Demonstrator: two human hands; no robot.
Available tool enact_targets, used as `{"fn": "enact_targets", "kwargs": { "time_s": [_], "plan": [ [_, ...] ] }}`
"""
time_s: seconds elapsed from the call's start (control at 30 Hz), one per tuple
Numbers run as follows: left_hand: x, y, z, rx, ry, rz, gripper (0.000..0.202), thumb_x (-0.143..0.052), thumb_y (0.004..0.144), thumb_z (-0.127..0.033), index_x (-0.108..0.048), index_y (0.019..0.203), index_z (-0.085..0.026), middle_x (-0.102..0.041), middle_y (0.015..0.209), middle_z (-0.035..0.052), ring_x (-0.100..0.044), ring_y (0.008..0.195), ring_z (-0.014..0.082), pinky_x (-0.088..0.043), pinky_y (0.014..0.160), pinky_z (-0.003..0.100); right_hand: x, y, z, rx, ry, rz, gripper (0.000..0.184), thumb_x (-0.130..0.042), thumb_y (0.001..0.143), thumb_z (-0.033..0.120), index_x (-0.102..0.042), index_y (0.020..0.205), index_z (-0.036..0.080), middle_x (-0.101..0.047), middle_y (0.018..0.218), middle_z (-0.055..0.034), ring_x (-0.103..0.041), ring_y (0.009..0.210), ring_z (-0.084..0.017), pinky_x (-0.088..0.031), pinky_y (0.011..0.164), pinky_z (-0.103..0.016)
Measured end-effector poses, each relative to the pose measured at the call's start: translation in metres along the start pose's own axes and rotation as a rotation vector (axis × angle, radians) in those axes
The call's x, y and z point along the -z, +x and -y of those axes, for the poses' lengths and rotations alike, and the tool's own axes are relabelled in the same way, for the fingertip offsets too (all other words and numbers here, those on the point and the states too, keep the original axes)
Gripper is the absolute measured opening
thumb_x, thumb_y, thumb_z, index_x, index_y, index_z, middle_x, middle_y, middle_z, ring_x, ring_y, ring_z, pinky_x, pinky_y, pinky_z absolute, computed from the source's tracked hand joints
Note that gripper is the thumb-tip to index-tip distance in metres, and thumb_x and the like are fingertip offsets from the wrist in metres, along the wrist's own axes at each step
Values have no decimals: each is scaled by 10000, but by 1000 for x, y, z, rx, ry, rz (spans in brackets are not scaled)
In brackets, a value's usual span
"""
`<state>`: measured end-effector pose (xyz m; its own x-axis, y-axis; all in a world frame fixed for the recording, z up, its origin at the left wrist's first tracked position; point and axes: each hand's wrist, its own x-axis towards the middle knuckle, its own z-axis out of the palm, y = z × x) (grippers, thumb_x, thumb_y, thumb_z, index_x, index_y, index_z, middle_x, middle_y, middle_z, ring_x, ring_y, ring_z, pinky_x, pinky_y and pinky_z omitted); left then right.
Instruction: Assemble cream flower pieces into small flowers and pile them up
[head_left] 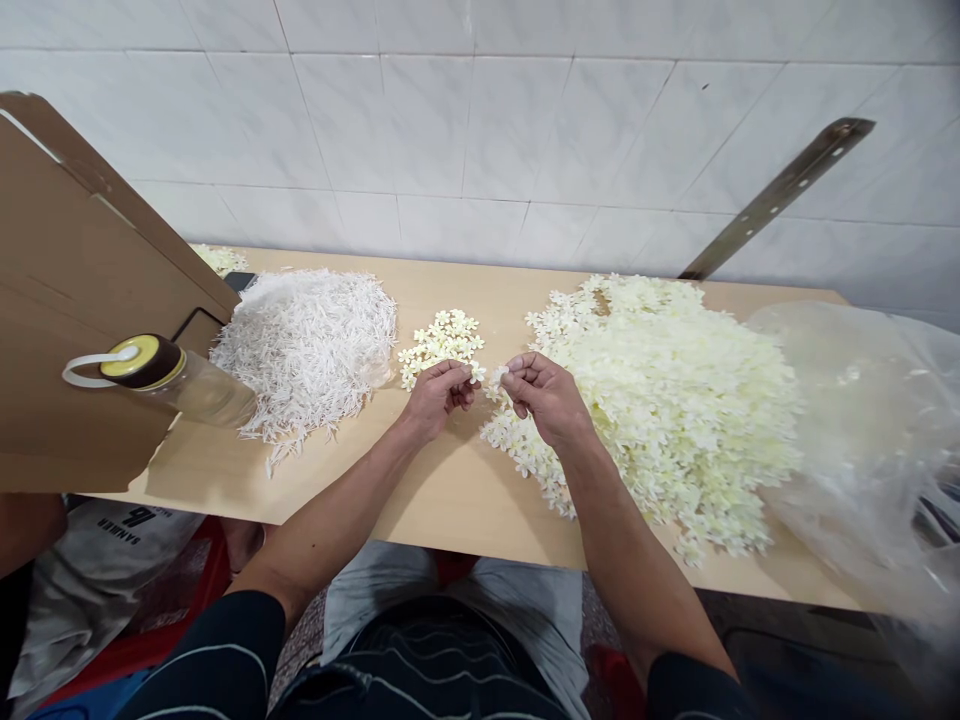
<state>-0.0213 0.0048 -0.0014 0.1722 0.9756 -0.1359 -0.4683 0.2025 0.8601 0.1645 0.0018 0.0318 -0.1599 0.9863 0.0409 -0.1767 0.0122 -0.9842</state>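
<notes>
My left hand (442,395) is closed in a pinch on a small pale artificial flower (477,372) at its fingertips. Just to the right, my right hand (546,395) pinches another small white flower (496,378). The two hands are close together but apart, over the table (465,480). Behind my left hand lies a small cluster of pale yellow flowers (442,340). A large heap of cream flowers (675,400) spreads beside and behind my right hand. To the left is a pile of thin white stem-like pieces (315,340).
A clear bottle with a yellow-and-brown lid (154,362) stands by a cardboard panel (82,300) at left. A clear plastic bag (862,420) lies at the right end. A metal bracket (780,198) leans against the tiled wall (450,120). Part of another person (97,570) shows at lower left.
</notes>
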Motion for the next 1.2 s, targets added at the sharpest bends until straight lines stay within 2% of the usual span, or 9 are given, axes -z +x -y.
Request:
{"fn": "enact_targets", "kwargs": {
  "time_s": [0.27,0.5,0.63,0.7,0.77,0.87,0.97,1.1,1.2],
  "plan": [
    [-3,-3,-2,-20,2,-4,347,-846,722,-416,-608,745,-164,-684,719,51,-578,553,109,-400,523,247,-7,-6,0,56,-95,35,389,-813,812,448,-509,959,256,-557,600,88,-475,476,-109,-434,431,-243],
    [-2,-1,0,-34,28,2,398,-867,720,-490,-658,780,-156,-693,756,43,-561,558,93,-405,531,249,-5,-8,4,23,-202,53,366,-770,850,516,-530,946,257,-504,559,94,-391,438,-102,-302,395,-227],
    [0,-1,2,-68,65,-7,397,-856,738,-508,-687,786,-152,-699,775,50,-562,570,95,-423,540,251,3,-5,4,106,-566,83,305,-715,892,505,-669,840,208,-618,642,12,-490,552,-132,-355,518,-271],
    [0,-1,3,-95,109,-15,387,-842,758,-510,-705,794,-149,-697,773,51,-562,575,98,-430,541,251,6,-3,2,167,-790,40,297,-676,919,472,-724,803,203,-689,712,-27,-565,648,-171,-394,598,-298],
    [-1,-2,5,-127,168,-24,373,-826,780,-505,-723,806,-148,-695,765,50,-559,573,101,-435,539,253,7,-1,0,203,-900,-20,284,-634,945,446,-763,852,211,-742,791,-46,-613,719,-199,-421,659,-315],
    [-3,-3,8,-168,245,-27,360,-808,803,-502,-737,820,-149,-689,742,43,-557,564,102,-446,543,255,5,0,-3,188,-848,-28,340,-579,978,483,-778,955,209,-772,894,-62,-645,766,-208,-449,687,-318],
    [-4,-3,11,-194,275,-24,351,-808,806,-492,-735,839,-151,-674,702,29,-560,547,102,-451,538,252,2,-1,-4,119,-740,42,384,-622,946,551,-788,928,204,-752,830,-47,-625,711,-191,-442,629,-300],
    [-5,-3,13,-226,290,-42,340,-819,801,-477,-727,847,-153,-636,616,8,-552,524,103,-447,530,245,2,0,-7,15,-593,43,423,-724,844,618,-760,822,198,-631,637,-1,-455,512,-127,-340,483,-278],
    [-6,-4,12,-236,299,-50,355,-829,791,-491,-719,823,-156,-628,586,5,-540,508,98,-442,529,242,4,1,-9,-19,-501,36,456,-768,781,651,-726,776,197,-557,584,19,-364,466,-100,-282,439,-272]
  ]
}}
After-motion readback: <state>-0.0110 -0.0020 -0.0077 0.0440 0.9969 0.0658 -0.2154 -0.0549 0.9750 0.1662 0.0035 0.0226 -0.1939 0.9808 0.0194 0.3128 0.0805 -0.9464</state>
